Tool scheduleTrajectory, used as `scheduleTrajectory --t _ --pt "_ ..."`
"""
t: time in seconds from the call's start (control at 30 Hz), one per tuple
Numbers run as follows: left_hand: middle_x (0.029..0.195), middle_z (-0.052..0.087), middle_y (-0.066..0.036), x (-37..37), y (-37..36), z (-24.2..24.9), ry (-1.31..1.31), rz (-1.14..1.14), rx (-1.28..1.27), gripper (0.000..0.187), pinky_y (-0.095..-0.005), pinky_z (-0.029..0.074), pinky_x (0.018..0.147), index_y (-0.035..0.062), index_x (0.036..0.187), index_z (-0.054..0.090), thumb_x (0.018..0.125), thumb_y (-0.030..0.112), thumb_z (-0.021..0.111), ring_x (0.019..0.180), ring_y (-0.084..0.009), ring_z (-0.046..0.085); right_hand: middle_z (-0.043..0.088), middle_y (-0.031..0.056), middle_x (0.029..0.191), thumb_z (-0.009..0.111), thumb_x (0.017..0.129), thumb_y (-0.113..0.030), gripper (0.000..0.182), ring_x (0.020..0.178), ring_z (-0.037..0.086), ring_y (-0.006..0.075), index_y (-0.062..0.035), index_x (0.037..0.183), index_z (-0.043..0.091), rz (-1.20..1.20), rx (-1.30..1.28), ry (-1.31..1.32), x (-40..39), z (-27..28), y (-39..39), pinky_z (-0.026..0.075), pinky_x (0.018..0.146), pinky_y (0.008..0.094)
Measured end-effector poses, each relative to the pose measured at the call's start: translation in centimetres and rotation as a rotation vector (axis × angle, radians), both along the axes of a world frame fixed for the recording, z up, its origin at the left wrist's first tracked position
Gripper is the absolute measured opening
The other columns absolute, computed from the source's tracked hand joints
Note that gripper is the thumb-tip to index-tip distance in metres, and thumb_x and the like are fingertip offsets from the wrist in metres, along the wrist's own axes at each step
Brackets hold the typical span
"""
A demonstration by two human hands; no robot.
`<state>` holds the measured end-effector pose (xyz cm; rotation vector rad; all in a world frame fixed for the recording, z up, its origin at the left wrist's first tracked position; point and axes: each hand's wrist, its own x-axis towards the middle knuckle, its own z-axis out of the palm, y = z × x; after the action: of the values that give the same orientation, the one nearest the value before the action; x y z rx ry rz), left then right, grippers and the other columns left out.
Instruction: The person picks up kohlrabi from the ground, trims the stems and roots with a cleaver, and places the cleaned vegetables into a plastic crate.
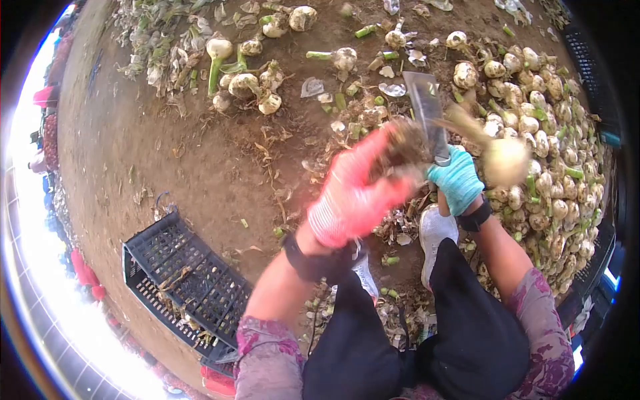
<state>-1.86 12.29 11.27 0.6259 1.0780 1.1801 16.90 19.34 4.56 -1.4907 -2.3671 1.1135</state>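
Note:
My left hand point(360, 190), in a red-pink glove, is blurred by motion. Its thumb and fingers curve around a brown, fibrous plant clump point(403, 147), too smeared to tell whether it is roots or dry stalks. In a teal glove, my right hand point(459, 180) grips the handle of a broad-bladed knife point(425, 110), its blade pointing up and away from me. Just right of the knife, a blurred garlic bulb point(505, 162) with a stem is in the air, apart from both hands. Beyond it lies a large heap of trimmed garlic bulbs point(553, 153).
A black plastic crate point(190, 280) lies tipped on the soil at left. Loose garlic bulbs with green stems point(245, 85) are scattered at the back. Dry leaf scraps point(167, 50) cover the ground at upper left. My white shoes point(437, 237) stand among cut stem pieces.

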Motion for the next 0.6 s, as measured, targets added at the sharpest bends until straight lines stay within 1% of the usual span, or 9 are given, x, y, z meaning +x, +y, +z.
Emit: scheduleTrajectory --t 0.03,0.07,0.13,0.17,0.23,0.37,0.5,0.57,0.6 --pt "0.102 0.055 -0.007 -1.3 0.8 -2.3 0.401 0.017 0.073 0.044 -0.0246 0.043 0.079 0.0023 0.115 0.047 0.072 -0.001 0.059 0.09 -0.0119 0.052 0.059 0.0035 0.066 0.067 0.066 -0.008 0.025 0.055 0.053 0.0104 -0.0026 0.089 0.059 -0.343 -0.65 0.26 -0.2 0.1 0.4 0.043 0.049 0.0246" --pt "0.104 0.055 -0.01 -3.5 1.7 -4.7 0.996 0.07 0.351 0.045 -0.0275 0.044 0.079 0.0053 0.112 0.048 0.069 0.0 0.06 0.092 -0.0177 0.053 0.056 0.0 0.062 0.067 0.066 -0.006 0.024 0.05 0.049 0.0079 -0.0018 0.088 0.058 -0.409 -0.643 0.339 0.0 0.0 0.3 0.041 0.046 0.0234" --pt "0.124 0.041 -0.01 -7.1 2.6 -6.3 1.805 -0.317 -0.187 0.05 -0.0354 0.045 0.081 0.0145 0.114 0.045 0.066 0.006 0.058 0.101 -0.0299 0.05 0.055 0.0004 0.062 0.067 0.067 -0.006 0.021 0.05 0.049 0.0076 -0.0005 0.085 0.058 -0.456 -0.599 0.338 0.5 0.0 0.7 0.042 0.046 0.0232" --pt "0.113 0.046 -0.013 -8.4 3.0 -7.5 2.007 -0.402 -0.192 0.043 -0.0378 0.049 0.07 0.0078 0.106 0.046 0.066 -0.001 0.055 0.089 -0.0306 0.054 0.055 0.0006 0.062 0.067 0.068 -0.006 0.02 0.051 0.05 0.0075 -0.0002 0.085 0.058 -0.513 -0.634 0.33 0.7 0.0 0.7 0.042 0.047 0.0232" --pt "0.113 0.045 -0.015 -12.6 2.9 -10.8 2.09 -0.465 -0.125 0.035 -0.0371 0.05 0.069 0.0072 0.108 0.045 0.074 0.0 0.049 0.088 -0.03 0.055 0.054 0.0007 0.062 0.067 0.068 -0.005 0.02 0.052 0.05 0.0074 -0.0001 0.084 0.058 -0.525 -0.673 0.323 0.5 0.6 0.9 0.042 0.048 0.0231" --pt "0.107 0.048 -0.017 -15.0 3.5 -12.6 1.937 -0.296 -0.558 0.032 -0.0397 0.049 0.068 0.0076 0.105 0.046 0.074 0.007 0.054 0.084 -0.0343 0.056 0.054 0.0005 0.062 0.067 0.068 -0.007 0.019 0.054 0.051 0.0084 -0.0001 0.083 0.057 -0.474 -0.691 0.353 -0.2 1.0 1.4 0.044 0.051 0.024" --pt "0.096 0.056 -0.017 -14.0 1.1 -11.5 1.643 -0.076 -0.476 0.044 -0.0359 0.047 0.07 0.0038 0.104 0.048 0.064 0.002 0.064 0.084 -0.028 0.058 0.057 0.0034 0.063 0.069 0.068 -0.013 0.022 0.056 0.055 0.012 -0.0014 0.083 0.057 -0.252 -0.463 0.244 -1.0 1.8 1.1 0.045 0.053 0.0262" --pt "0.082 0.059 -0.007 -10.9 -0.5 -10.6 0.709 0.216 -0.235 0.042 -0.0286 0.046 0.06 0.0018 0.098 0.052 0.059 0.005 0.068 0.073 -0.0156 0.057 0.06 0.008 0.066 0.069 0.067 -0.018 0.026 0.059 0.058 0.0168 -0.0033 0.084 0.057 -0.054 -0.184 0.174 -1.6 2.4 0.2 0.046 0.055 0.0286" --pt "0.084 0.059 -0.007 -9.0 -0.9 -9.1 0.557 0.199 -0.257 0.041 -0.0268 0.047 0.064 -0.0002 0.098 0.05 0.06 0.002 0.067 0.074 -0.0137 0.057 0.06 0.0102 0.07 0.07 0.067 -0.017 0.026 0.06 0.058 0.0175 -0.0043 0.087 0.059 -0.077 -0.245 0.147 -1.8 2.2 -0.4 0.045 0.055 0.0276"
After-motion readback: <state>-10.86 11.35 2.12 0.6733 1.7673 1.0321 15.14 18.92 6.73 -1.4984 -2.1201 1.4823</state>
